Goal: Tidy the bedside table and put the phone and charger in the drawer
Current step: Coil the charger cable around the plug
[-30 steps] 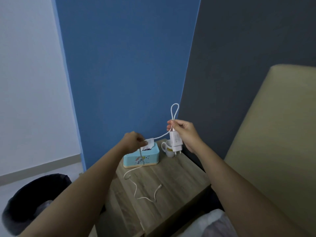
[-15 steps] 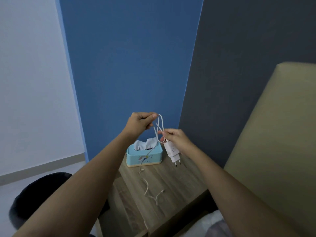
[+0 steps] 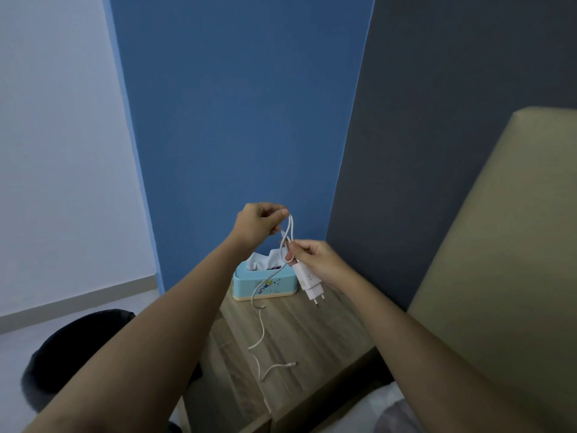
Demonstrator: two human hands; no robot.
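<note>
My right hand (image 3: 315,260) pinches the white charger plug (image 3: 309,281), which hangs prongs down above the wooden bedside table (image 3: 312,345). My left hand (image 3: 259,225) is raised just above and left of it, fingers closed on a loop of the white charger cable (image 3: 260,335). The rest of the cable hangs down in front of the tissue box and trails across the table top, its free end lying near the front. No phone or drawer is visible.
A light blue tissue box (image 3: 265,284) stands at the back of the table against the blue wall. A dark round bin (image 3: 78,348) sits on the floor to the left. The beige headboard (image 3: 499,260) rises on the right.
My left hand rose from the tissue box up to the loop near my right hand, gathering cable. The plug shifted slightly left and tilted. The trailing cable on the table shortened.
</note>
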